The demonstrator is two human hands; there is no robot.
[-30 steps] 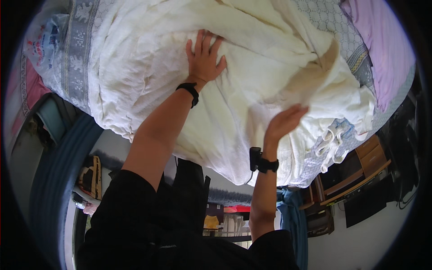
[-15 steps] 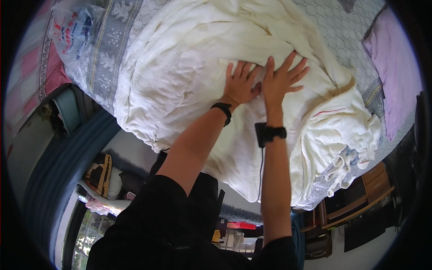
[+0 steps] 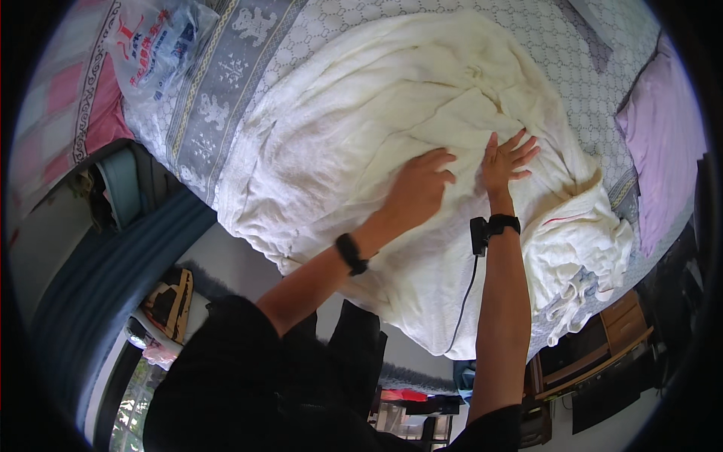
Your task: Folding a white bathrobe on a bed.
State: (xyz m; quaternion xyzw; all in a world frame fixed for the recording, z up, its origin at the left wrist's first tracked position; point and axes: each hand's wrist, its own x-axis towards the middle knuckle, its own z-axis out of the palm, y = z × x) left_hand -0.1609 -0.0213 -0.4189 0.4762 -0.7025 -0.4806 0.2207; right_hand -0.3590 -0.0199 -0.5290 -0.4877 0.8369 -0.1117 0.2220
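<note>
A large cream-white cloth [image 3: 361, 128] lies spread in a wide, wrinkled heap on the bed, with a bunched part and thin ties at its right end. Over its middle is my left hand [image 3: 419, 188], slightly blurred, the fingers loosely bent and apart with nothing in them; whether it touches the cloth I cannot tell. My right hand [image 3: 509, 162] is farther right over the cloth, fingers spread wide and holding nothing. Black bands circle both wrists, and a cable runs down from the box on the right one.
A patterned grey bed cover [image 3: 316, 38] lies beneath the cloth. At the far left are a clear plastic bag [image 3: 154, 49] and pink checked bedding [image 3: 71, 94]. A lilac pillow [image 3: 663, 151] lies at the right. Near the bed are a blue curtain [image 3: 113, 264] and a wooden cabinet [image 3: 621, 320].
My left hand has come off its flat, spread pose, bent its fingers and moved toward me. My right hand has shifted right and a little nearer. The whole view has shifted slightly.
</note>
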